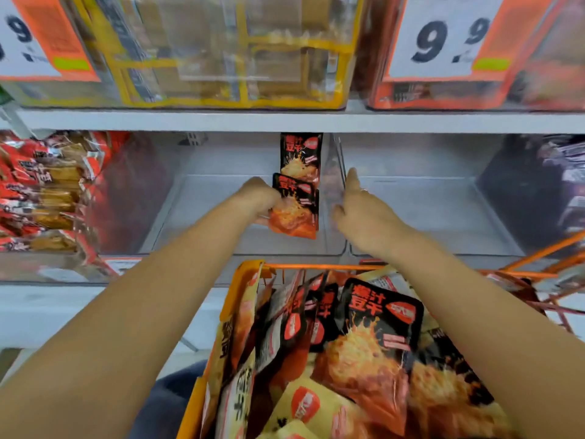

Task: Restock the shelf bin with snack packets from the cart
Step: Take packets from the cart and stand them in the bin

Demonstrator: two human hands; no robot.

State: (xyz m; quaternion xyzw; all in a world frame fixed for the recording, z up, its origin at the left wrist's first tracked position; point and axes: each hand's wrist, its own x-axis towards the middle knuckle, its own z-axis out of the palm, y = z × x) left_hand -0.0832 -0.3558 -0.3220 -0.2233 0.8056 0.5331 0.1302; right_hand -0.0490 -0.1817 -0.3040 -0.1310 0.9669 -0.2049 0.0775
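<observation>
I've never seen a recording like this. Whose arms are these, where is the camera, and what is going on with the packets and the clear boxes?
There is no machine here: a person wears one camera on the head, looking forward and down, so both bare arms reach up into the single picture. The left hand grips a small black-and-orange snack packet inside a clear plastic shelf bin. Another packet of the same kind already stands at the back of that bin, against its right wall. The right hand holds nothing; its straight fingers reach to the clear divider wall between two bins. Below, an orange wire cart is heaped with more black-and-orange packets and some yellow ones. White price signs hang on the shelf above.
</observation>
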